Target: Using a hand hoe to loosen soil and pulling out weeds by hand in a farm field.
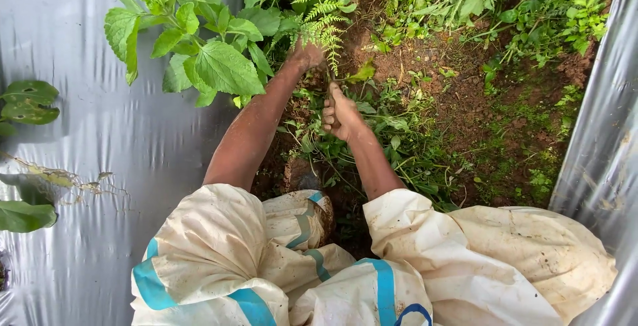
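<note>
Between silver mulch sheets (100, 133): left hand (307, 55) grip closed on fern (319, 7) base; right hand (340, 113) fisted around stem.

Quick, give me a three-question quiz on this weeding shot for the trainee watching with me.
1. True or false: the left hand is gripping at the base of the fern.
2. What lies on both sides of the soil strip? A) wooden boards B) silver plastic sheeting C) gravel
3. Fill in: the right hand is closed around a thin ____ among the low weeds.

Key:
1. True; the left hand reaches under the fronds, beside the broad-leaved plant.
2. B
3. Stem; its far end is hard to trace.
</note>
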